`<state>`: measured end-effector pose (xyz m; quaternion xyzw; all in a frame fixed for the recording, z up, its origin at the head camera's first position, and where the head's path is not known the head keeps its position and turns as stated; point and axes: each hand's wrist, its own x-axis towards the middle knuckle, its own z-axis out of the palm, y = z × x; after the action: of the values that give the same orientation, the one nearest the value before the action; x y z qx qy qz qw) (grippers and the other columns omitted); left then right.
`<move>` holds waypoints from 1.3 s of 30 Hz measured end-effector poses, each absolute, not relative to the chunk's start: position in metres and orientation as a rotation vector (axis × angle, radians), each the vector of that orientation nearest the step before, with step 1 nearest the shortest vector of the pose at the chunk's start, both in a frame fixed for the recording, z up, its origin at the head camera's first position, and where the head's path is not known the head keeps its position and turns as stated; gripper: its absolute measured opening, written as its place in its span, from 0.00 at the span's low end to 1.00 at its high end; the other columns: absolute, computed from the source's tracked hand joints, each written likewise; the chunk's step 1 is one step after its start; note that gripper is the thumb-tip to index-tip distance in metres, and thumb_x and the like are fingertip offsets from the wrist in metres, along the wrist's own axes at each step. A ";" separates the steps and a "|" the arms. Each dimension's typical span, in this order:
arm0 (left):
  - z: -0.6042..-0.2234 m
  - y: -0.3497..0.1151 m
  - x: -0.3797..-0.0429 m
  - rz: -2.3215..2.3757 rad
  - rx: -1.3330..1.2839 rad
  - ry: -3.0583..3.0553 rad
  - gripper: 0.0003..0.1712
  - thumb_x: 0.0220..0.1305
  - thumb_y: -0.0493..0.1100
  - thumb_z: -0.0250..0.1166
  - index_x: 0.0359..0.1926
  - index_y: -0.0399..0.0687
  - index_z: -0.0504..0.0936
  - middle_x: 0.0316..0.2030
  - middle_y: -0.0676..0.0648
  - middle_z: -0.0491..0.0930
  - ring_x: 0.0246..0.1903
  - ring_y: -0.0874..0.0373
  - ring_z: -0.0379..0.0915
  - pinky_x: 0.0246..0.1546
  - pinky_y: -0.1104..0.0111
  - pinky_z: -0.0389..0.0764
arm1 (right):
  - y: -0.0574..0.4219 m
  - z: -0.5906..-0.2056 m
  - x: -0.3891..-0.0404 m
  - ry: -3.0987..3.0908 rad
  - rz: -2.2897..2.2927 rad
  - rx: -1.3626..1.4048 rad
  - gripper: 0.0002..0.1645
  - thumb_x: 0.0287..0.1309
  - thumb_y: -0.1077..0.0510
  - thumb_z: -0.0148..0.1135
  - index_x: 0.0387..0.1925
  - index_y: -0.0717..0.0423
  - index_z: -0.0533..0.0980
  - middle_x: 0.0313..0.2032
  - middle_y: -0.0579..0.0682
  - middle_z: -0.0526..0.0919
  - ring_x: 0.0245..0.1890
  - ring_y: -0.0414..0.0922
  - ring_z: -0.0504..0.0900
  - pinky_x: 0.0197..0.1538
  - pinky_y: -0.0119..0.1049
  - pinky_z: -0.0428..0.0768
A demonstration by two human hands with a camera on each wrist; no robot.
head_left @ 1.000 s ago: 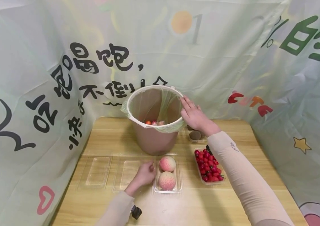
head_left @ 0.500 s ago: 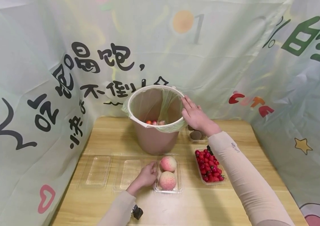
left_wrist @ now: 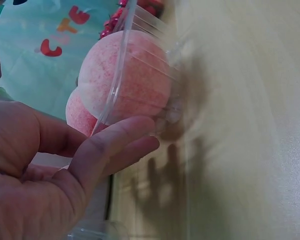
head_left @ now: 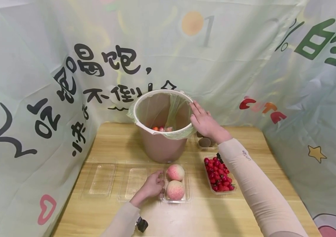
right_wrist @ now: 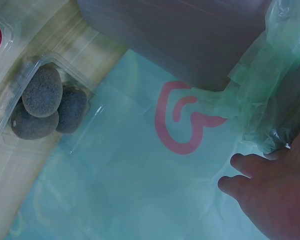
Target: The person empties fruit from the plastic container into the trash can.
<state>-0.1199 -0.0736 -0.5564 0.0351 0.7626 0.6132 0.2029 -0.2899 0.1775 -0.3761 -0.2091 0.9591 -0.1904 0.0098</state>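
In the head view my left hand (head_left: 152, 185) is at the left edge of a clear plastic box (head_left: 189, 194). Two pink-and-cream peaches (head_left: 175, 190) sit in that box. Seen from the left wrist, the box's rim (left_wrist: 119, 75) runs in between my thumb and fingers, which pinch it. My right hand (head_left: 205, 121) rests against the right side of a pinkish-brown bucket (head_left: 163, 146), its fingers straight at the white rim. A thin green bag (right_wrist: 260, 75) lines the bucket, and a few reddish round things (head_left: 161, 129) lie at its bottom.
Two lidless-looking clear boxes (head_left: 99, 181) stand left of the peaches. On the right is a box of strawberries and small red fruits (head_left: 219, 174). Behind it, a clear box holds grey-brown oval stones (right_wrist: 42, 90). Printed cloth (head_left: 230, 65) walls the table on three sides.
My left hand's fingers have uncurled from beside the peach box and come onto its left rim. The right hand stays at the bucket.
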 end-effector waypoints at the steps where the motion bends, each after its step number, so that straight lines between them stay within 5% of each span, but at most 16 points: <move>1: -0.555 -0.074 -0.119 1.713 0.102 2.128 0.35 0.73 0.26 0.53 0.78 0.23 0.55 0.56 0.20 0.80 0.25 0.52 0.83 0.20 0.70 0.82 | 0.177 -0.376 -0.290 2.994 -0.599 -0.651 0.40 0.79 0.46 0.26 0.86 0.55 0.43 0.86 0.56 0.38 0.85 0.58 0.45 0.81 0.69 0.49; 10: -0.528 -0.073 -0.113 1.681 0.179 2.137 0.37 0.73 0.25 0.54 0.78 0.25 0.54 0.37 0.35 0.87 0.28 0.49 0.84 0.21 0.66 0.86 | 0.179 -0.376 -0.288 2.994 -0.606 -0.645 0.41 0.78 0.45 0.24 0.85 0.55 0.43 0.86 0.57 0.38 0.85 0.58 0.44 0.81 0.69 0.48; 19: -0.488 -0.074 -0.109 1.591 0.261 2.200 0.39 0.71 0.28 0.55 0.79 0.24 0.53 0.19 0.50 0.73 0.20 0.60 0.74 0.18 0.70 0.80 | 0.180 -0.377 -0.289 3.005 -0.588 -0.647 0.42 0.78 0.44 0.23 0.86 0.55 0.42 0.86 0.57 0.38 0.86 0.57 0.44 0.81 0.69 0.50; 32: -0.428 -0.092 -0.115 1.585 0.317 2.211 0.38 0.69 0.28 0.52 0.79 0.28 0.56 0.19 0.51 0.71 0.17 0.61 0.69 0.20 0.70 0.81 | 0.178 -0.377 -0.289 3.001 -0.599 -0.648 0.41 0.78 0.44 0.23 0.86 0.55 0.42 0.86 0.57 0.38 0.85 0.57 0.44 0.82 0.68 0.48; 39: -0.405 -0.099 -0.113 1.563 0.337 2.223 0.39 0.70 0.29 0.54 0.79 0.29 0.55 0.26 0.40 0.81 0.25 0.58 0.77 0.26 0.63 0.88 | 0.179 -0.377 -0.290 2.987 -0.608 -0.654 0.42 0.78 0.44 0.23 0.86 0.55 0.42 0.86 0.58 0.37 0.85 0.58 0.43 0.82 0.69 0.48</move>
<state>-0.1126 -0.0992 -0.4045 0.1205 0.7953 0.5593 0.2004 -0.2903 0.1786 -0.3766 -0.2098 0.9580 -0.1950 0.0118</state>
